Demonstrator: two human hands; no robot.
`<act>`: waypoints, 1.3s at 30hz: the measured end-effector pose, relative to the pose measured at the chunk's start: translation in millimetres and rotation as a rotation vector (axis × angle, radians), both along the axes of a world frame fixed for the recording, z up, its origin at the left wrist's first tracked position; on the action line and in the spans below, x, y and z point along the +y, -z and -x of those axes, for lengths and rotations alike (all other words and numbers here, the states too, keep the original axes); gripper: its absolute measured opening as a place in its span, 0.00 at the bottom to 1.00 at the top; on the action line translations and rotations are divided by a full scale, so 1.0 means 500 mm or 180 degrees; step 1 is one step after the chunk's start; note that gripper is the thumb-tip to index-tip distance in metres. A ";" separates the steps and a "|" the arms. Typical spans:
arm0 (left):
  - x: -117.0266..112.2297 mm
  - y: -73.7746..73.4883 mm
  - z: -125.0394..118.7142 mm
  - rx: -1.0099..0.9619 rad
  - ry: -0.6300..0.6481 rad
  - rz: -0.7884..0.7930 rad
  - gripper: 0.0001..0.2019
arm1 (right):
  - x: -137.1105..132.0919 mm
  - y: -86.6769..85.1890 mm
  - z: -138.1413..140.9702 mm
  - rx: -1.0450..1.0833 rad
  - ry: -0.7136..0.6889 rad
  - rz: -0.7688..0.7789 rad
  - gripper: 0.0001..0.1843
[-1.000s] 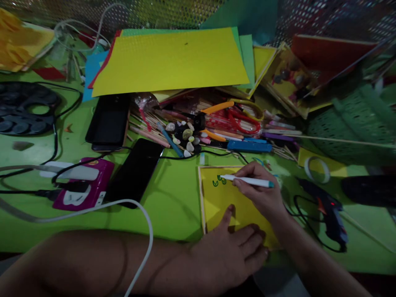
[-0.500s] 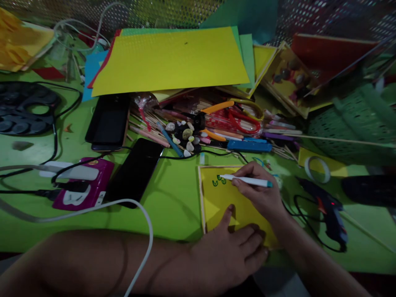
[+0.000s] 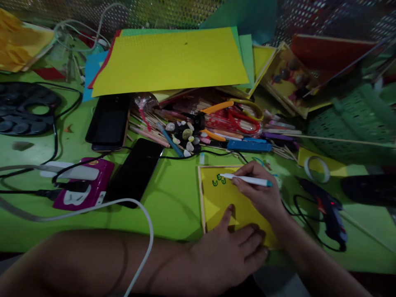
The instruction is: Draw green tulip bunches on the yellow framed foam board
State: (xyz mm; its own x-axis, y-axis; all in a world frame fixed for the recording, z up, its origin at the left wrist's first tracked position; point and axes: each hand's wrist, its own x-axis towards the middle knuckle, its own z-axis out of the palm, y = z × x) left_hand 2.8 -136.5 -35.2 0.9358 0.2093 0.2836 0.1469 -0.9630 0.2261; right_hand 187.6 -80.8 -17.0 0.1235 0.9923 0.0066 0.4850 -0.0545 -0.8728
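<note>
A yellow board (image 3: 213,210) with thin wooden strips along its edges lies flat on the green table. Near its upper left are 3 small green curved marks (image 3: 219,180). My right hand (image 3: 260,194) grips a white marker (image 3: 249,179) with a teal end, its tip at the uppermost mark. Spread across the lower part of the board, my left hand (image 3: 229,251) lies flat with fingers apart, holding nothing. The board's lower edge is mostly hidden beneath my hands.
Behind the board lie pliers (image 3: 216,108), scissors (image 3: 244,123), pebbles (image 3: 187,134) and sticks. A glue gun (image 3: 328,214) and tape roll (image 3: 317,169) are right. Left are a phone (image 3: 136,171), a magenta power strip (image 3: 85,185) and a white cable (image 3: 150,235) crossing over my left arm.
The marker tip has shifted very slightly at the uppermost green mark, which looks a little fuller. My left hand and the board have stayed in place.
</note>
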 end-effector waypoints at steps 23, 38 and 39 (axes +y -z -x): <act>0.000 0.003 0.001 -0.0043 -0.0024 -0.0124 0.20 | 0.000 -0.002 0.001 0.0116 0.0031 0.0131 0.07; -0.002 0.010 0.000 -0.0089 -0.0019 -0.0141 0.21 | -0.004 0.011 -0.013 0.0149 0.0090 0.0183 0.07; -0.002 0.011 0.000 -0.0092 -0.0009 -0.0152 0.21 | -0.004 0.010 -0.012 0.0136 0.0091 0.0190 0.07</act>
